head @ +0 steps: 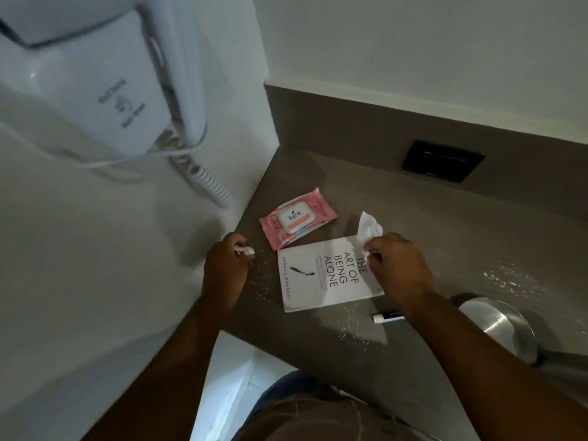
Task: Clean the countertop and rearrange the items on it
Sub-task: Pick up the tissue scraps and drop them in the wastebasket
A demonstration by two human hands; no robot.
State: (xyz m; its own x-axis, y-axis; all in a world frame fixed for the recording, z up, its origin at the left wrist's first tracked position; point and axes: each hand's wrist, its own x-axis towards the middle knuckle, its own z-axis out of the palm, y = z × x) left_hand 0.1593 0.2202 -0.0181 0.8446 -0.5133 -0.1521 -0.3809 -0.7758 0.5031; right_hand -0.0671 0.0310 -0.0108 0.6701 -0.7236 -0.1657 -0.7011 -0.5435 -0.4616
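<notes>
Over countertop (429, 218), both hands (397, 265) pinch tissue (370, 226).

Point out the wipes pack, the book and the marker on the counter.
Wipes pack (297, 219), head view: on its white lid.
Book (327, 276), head view: on the middle of its white cover.
Marker (386, 316), head view: on its dark barrel, beside the white cap.

Near the middle of the frame, the white book (327, 275) lay with its cover up and bore the title "THE ART OF BEING ALONE" in large grey capitals, turned sideways to the camera; a line of small capitals along its left edge, probably the author's name, was too small to read. Just above it, the pink wipes pack (297, 219) carried the brand "kara" on its white lid. At upper left, the wall-mounted dryer unit (105, 87) had printed wording too blurred to read.
</notes>
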